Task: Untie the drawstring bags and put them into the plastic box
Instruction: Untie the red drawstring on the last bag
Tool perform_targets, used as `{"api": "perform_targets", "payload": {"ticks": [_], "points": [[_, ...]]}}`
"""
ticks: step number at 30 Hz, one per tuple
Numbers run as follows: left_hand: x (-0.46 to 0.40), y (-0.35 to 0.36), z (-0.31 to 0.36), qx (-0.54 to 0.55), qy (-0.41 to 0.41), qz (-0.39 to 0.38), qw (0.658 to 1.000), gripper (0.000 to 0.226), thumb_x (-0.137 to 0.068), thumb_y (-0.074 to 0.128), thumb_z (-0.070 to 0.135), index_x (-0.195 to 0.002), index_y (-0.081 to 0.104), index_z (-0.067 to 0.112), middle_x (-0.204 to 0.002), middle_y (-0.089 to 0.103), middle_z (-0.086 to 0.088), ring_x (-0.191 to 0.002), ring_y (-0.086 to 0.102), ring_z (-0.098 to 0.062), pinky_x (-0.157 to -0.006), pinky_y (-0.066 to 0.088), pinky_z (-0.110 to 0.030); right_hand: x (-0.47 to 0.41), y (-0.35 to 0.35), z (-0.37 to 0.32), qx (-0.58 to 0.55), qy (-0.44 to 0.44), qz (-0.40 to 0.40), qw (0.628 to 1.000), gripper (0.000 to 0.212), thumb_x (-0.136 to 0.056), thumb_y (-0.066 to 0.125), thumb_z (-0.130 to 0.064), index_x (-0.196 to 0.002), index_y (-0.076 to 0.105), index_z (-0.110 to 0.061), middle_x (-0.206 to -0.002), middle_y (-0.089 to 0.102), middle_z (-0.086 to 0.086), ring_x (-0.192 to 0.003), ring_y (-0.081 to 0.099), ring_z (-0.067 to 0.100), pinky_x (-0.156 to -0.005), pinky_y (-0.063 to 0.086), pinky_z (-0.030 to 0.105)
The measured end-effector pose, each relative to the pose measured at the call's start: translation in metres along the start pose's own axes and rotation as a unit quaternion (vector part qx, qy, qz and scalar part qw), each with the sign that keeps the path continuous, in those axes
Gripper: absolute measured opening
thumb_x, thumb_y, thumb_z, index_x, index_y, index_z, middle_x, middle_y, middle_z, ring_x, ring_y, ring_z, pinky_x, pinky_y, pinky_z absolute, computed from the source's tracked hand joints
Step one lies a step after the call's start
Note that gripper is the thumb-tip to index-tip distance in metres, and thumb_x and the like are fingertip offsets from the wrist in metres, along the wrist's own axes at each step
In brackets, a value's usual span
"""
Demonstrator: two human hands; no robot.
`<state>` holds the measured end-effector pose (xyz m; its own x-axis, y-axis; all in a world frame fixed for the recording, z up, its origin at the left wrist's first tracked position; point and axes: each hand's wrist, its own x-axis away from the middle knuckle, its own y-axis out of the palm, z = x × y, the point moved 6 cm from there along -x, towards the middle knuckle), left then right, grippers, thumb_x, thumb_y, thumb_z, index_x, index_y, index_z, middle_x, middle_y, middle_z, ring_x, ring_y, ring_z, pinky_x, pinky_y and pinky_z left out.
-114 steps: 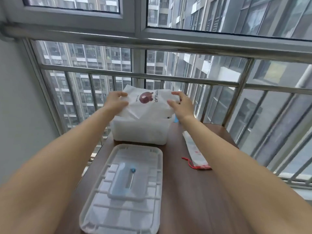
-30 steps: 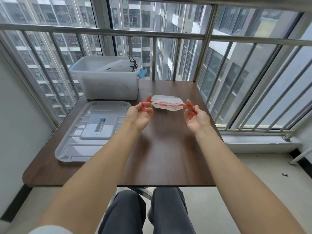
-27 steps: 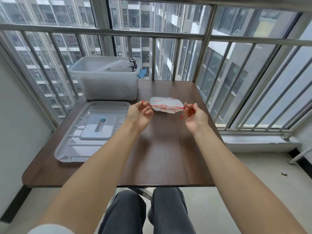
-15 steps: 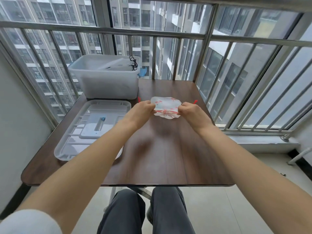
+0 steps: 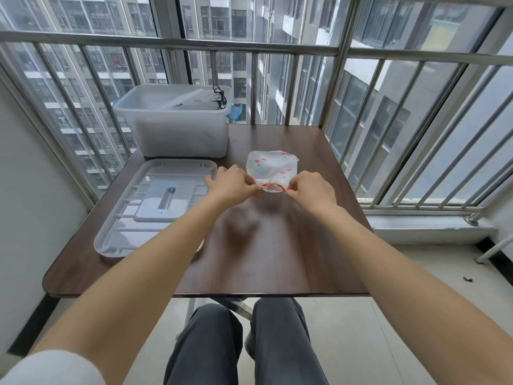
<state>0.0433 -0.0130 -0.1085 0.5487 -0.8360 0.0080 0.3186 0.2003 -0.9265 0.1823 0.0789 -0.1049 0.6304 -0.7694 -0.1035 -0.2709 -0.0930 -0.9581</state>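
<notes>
White translucent drawstring bag (image 5: 273,168) with small red prints lies on the dark brown wooden table (image 5: 277,245), right of the clear plastic lid (image 5: 133,215). Left hand (image 5: 231,184) and right hand (image 5: 311,190) each pinch its red cord (image 5: 273,186) with curled fingers. Beyond stands the frosted plastic box (image 5: 177,129).
</notes>
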Motion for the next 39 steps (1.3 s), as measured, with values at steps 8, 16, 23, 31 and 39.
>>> {"api": "perform_targets", "payload": {"ticks": [8,16,23,31,39], "points": [[0.005,0.009,0.014,0.512,-0.048,-0.092,0.853,0.021,-0.093,0.055,0.020,-0.077,0.066,0.013,-0.075,0.068,0.001,-0.069,0.058,-0.010,-0.068,0.043,-0.021,0.007,0.007,-0.010,-0.520,0.116,-0.110,0.839,0.019,-0.087,0.049,-0.003,-0.072,0.060,-0.006,-0.066,0.063,0.008,-0.047,0.060,0.010,-0.060,0.050,0.022],[0.012,0.015,0.024,0.604,-0.053,-0.193,0.771,0.023,-0.097,0.042,0.028,-0.109,0.061,0.023,-0.091,0.058,0.013,-0.078,0.047,-0.002,-0.065,0.032,-0.019,0.018,0.019,-0.015,-0.797,0.159,-0.175,0.555,0.014,-0.093,0.047,-0.011,-0.092,0.061,-0.008,-0.074,0.072,0.001,-0.060,0.068,0.007,-0.042,0.045,0.013],[0.014,0.020,0.034,0.667,-0.056,-0.183,0.720,0.019,-0.096,0.049,0.030,-0.102,0.064,0.021,-0.078,0.062,0.012,-0.062,0.053,0.002,-0.058,0.037,-0.016,0.022,0.021,-0.026,-0.821,0.138,-0.181,0.524,0.014,-0.094,0.048,-0.010,-0.087,0.060,-0.009,-0.067,0.068,-0.001,-0.061,0.068,0.007,-0.053,0.053,0.014],[0.018,0.014,0.027,0.556,-0.074,-0.146,0.815,0.019,-0.092,0.050,0.038,-0.085,0.066,0.030,-0.103,0.065,0.015,-0.077,0.040,-0.007,-0.061,0.026,-0.025,0.015,-0.019,-0.012,-0.259,-0.070,0.054,0.962,0.009,-0.079,0.069,-0.008,-0.082,0.073,-0.001,-0.077,0.061,0.006,-0.070,0.054,0.013,-0.065,0.036,0.013],[0.023,0.012,0.030,0.512,-0.084,-0.173,0.837,0.016,-0.090,0.048,0.041,-0.095,0.061,0.033,-0.101,0.063,0.017,-0.072,0.041,-0.006,-0.067,0.024,-0.029,0.010,-0.021,-0.032,-0.134,-0.258,0.098,0.952,0.011,-0.078,0.062,0.009,-0.083,0.069,0.001,-0.123,0.058,0.016,-0.109,0.056,0.031,-0.089,0.036,0.021]]}}
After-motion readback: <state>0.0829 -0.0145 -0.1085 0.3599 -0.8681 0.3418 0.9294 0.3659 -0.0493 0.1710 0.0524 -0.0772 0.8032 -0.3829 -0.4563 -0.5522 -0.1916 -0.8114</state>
